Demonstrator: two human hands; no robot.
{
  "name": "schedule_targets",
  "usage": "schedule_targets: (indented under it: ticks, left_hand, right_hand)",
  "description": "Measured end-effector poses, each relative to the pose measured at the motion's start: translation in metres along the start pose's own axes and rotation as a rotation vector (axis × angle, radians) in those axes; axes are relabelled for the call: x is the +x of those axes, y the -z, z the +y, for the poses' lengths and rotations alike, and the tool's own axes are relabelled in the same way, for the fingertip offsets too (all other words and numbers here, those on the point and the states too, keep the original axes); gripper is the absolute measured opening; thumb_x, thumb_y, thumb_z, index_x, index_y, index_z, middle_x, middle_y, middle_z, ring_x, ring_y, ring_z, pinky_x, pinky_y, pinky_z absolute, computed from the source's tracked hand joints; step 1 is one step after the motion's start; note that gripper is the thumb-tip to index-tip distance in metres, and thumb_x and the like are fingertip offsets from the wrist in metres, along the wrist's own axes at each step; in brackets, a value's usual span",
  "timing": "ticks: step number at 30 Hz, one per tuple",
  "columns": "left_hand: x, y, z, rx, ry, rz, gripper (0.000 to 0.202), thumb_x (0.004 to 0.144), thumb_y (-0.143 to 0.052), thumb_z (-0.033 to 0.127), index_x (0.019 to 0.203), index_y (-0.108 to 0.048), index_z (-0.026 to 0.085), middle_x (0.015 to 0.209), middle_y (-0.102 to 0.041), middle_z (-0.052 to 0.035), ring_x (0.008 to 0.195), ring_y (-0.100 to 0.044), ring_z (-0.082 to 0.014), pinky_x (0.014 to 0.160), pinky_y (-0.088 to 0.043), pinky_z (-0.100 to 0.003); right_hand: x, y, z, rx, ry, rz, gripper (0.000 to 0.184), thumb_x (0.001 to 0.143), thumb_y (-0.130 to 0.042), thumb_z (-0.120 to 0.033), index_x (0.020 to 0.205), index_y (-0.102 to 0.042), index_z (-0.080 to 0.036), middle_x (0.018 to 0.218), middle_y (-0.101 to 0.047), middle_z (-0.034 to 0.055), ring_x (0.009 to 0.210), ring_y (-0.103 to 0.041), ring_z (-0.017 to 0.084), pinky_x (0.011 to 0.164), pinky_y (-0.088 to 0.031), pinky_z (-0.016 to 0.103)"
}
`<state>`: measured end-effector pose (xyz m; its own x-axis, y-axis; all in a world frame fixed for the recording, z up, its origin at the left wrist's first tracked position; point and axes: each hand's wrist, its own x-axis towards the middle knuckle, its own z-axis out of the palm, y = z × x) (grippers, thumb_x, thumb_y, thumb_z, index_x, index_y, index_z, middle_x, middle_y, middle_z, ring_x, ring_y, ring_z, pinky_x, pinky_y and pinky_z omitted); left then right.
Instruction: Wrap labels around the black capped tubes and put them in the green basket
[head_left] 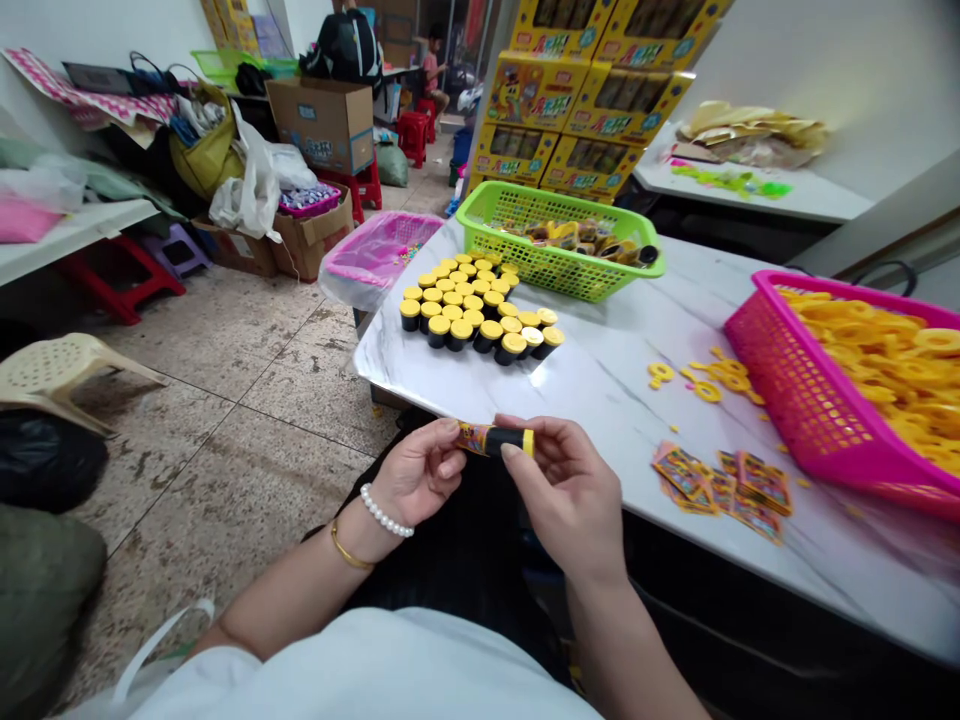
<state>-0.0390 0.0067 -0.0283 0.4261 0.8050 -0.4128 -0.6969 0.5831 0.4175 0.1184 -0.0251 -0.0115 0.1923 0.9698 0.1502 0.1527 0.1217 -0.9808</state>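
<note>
On the stacked yellow boxes (534, 92) at top centre of the frame, large multicoloured characters closing with an exclamation mark, too small to read with certainty. On the cardboard box (330, 125) at upper left, a pale blue label and blue lettering, likewise illegible. Along the left part of the black tube (493, 441) at mid-frame, a colourful print with wording too small to make out; on the small printed cards (761, 482) right of centre, dense colour printing, also unreadable.

Extended from the bottom edge with forearms angled inward, wrists bent to meet at mid-frame. Around the left wrist, a pearl bracelet (385, 514) and a gold bangle (349, 553).

Pinching the tube's printed end between thumb and forefinger of the left hand (420, 468), other fingers loosely curled. Gripping near the yellow-capped end with the right hand (574, 490), thumb on the near side, fingers behind. Both hands narrowed to the tube's thickness. Held nearly level, clear of the worktop (600, 370), by its near edge.

Upright at centre on the worktop, a cluster of yellow-capped cylinders (452, 299); behind, a green basket (517, 252); at right, a pink basket (795, 400) full of yellow ring pieces (885, 350).
</note>
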Motion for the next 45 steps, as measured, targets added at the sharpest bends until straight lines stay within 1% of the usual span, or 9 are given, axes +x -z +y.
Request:
schedule_targets:
  ticks: [4, 9, 12, 17, 21, 27, 31, 39, 45]
  left_hand:
    - [-0.001, -0.001, -0.004, 0.101, -0.07, 0.024, 0.032, 0.062, -0.086, 0.027, 0.075, -0.061, 0.012, 0.068, -0.063, 0.0013, 0.039, -0.037, 0.0001, 0.036, -0.019, -0.014]
    - [-0.007, 0.004, -0.005, 0.346, -0.221, 0.134, 0.042, 0.064, -0.087, 0.042, 0.086, -0.071, 0.009, 0.054, -0.052, 0.0039, 0.042, -0.039, -0.0021, 0.038, -0.016, -0.015]
    - [-0.011, 0.005, 0.003, 0.419, -0.317, 0.136, 0.053, 0.063, -0.089, 0.044, 0.1, -0.071, 0.011, 0.066, -0.06, 0.0006, 0.054, -0.051, -0.0055, 0.042, -0.028, -0.013]
    - [-0.01, 0.005, 0.017, 0.569, -0.248, -0.125, 0.056, 0.067, -0.087, 0.044, 0.11, -0.07, 0.012, 0.079, -0.068, -0.004, 0.065, -0.062, -0.0123, 0.054, -0.047, -0.022]
    - [-0.001, 0.003, 0.013, 0.607, -0.309, -0.118, 0.038, 0.069, -0.088, 0.036, 0.093, -0.073, 0.01, 0.073, -0.066, -0.0016, 0.059, -0.057, -0.0076, 0.056, -0.046, -0.021]
    - [0.009, -0.004, 0.014, 0.516, -0.212, -0.223, 0.053, 0.064, -0.09, 0.037, 0.107, -0.071, 0.013, 0.079, -0.07, -0.0031, 0.066, -0.063, -0.011, 0.06, -0.05, -0.023]
    - [0.005, -0.003, 0.024, 0.547, -0.163, -0.23, 0.053, 0.065, -0.089, 0.036, 0.109, -0.069, 0.013, 0.08, -0.072, -0.0042, 0.065, -0.064, -0.0117, 0.057, -0.049, -0.022]
    - [0.0, -0.006, 0.014, 0.706, -0.225, -0.195, 0.038, 0.06, -0.092, 0.026, 0.091, -0.074, 0.011, 0.085, -0.074, -0.0043, 0.075, -0.065, -0.0111, 0.075, -0.051, -0.024]
    - [0.003, -0.005, 0.018, 0.677, -0.119, -0.238, 0.056, 0.07, -0.082, 0.055, 0.105, -0.07, 0.012, 0.078, -0.071, -0.0041, 0.06, -0.062, -0.0109, 0.055, -0.049, -0.023]
  right_hand:
    - [-0.007, -0.002, 0.001, -0.13, 0.123, 0.023, 0.025, 0.084, -0.073, -0.031, 0.106, -0.062, -0.024, 0.111, -0.075, 0.0079, 0.098, -0.074, 0.022, 0.091, -0.06, 0.038]
    - [-0.002, 0.0, 0.007, 0.003, 0.212, 0.02, 0.026, 0.082, -0.078, -0.029, 0.105, -0.066, -0.025, 0.103, -0.072, 0.0048, 0.093, -0.071, 0.019, 0.084, -0.06, 0.034]
    - [0.003, 0.006, 0.01, 0.054, 0.298, 0.006, 0.03, 0.077, -0.083, -0.028, 0.103, -0.069, -0.025, 0.098, -0.067, 0.0033, 0.092, -0.067, 0.019, 0.082, -0.058, 0.033]
    - [0.002, 0.012, 0.005, 0.025, 0.28, -0.178, 0.032, 0.081, -0.079, -0.02, 0.111, -0.072, -0.029, 0.103, -0.063, 0.0029, 0.087, -0.065, 0.015, 0.073, -0.058, 0.028]
    - [-0.002, 0.012, 0.0, -0.121, 0.326, -0.222, 0.035, 0.086, -0.072, -0.016, 0.117, -0.072, -0.032, 0.106, -0.063, 0.003, 0.088, -0.067, 0.014, 0.075, -0.06, 0.027]
    - [-0.004, 0.014, 0.009, -0.204, 0.422, -0.035, 0.045, 0.084, -0.07, -0.009, 0.124, -0.066, -0.028, 0.113, -0.071, 0.0051, 0.099, -0.072, 0.019, 0.092, -0.062, 0.037]
    - [-0.003, 0.02, 0.01, -0.189, 0.45, -0.073, 0.04, 0.084, -0.068, -0.007, 0.119, -0.068, -0.026, 0.124, -0.066, 0.008, 0.11, -0.07, 0.022, 0.09, -0.064, 0.036]
    - [-0.001, 0.018, 0.004, -0.38, 0.628, -0.103, 0.04, 0.083, -0.068, -0.005, 0.117, -0.068, -0.026, 0.105, -0.072, 0.0051, 0.09, -0.071, 0.017, 0.082, -0.063, 0.033]
    - [0.003, 0.022, 0.006, -0.407, 0.811, -0.101, 0.048, 0.081, -0.073, -0.003, 0.122, -0.068, -0.026, 0.105, -0.075, 0.0073, 0.095, -0.071, 0.022, 0.085, -0.062, 0.038]
